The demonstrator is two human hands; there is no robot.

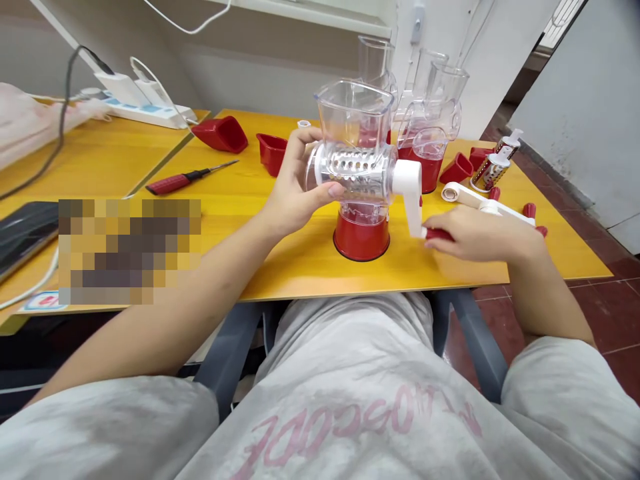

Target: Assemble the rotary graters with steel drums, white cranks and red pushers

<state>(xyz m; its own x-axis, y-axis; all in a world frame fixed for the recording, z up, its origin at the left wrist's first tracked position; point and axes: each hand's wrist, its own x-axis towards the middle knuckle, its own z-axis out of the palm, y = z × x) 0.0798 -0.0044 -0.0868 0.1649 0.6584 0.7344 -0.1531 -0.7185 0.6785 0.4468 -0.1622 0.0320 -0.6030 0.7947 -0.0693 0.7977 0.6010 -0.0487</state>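
In front of me a rotary grater (356, 175) stands upright on its red base (361, 235), with a clear hopper on top and a perforated metal drum (353, 163) inside its clear barrel. My left hand (299, 183) wraps round the barrel's left end, thumb along the front. A white crank (411, 193) is fitted at the right end of the barrel. My right hand (467, 233) is closed on the crank's red handle (438, 234), whose far part is hidden by the fingers.
More clear graters (429, 123) with red bases stand behind. Red pushers (223, 135), a screwdriver (187, 179), spare drums (493, 172) and loose white cranks (480, 199) lie around on the yellow table (300, 267). A power strip (145, 110) sits at the back left.
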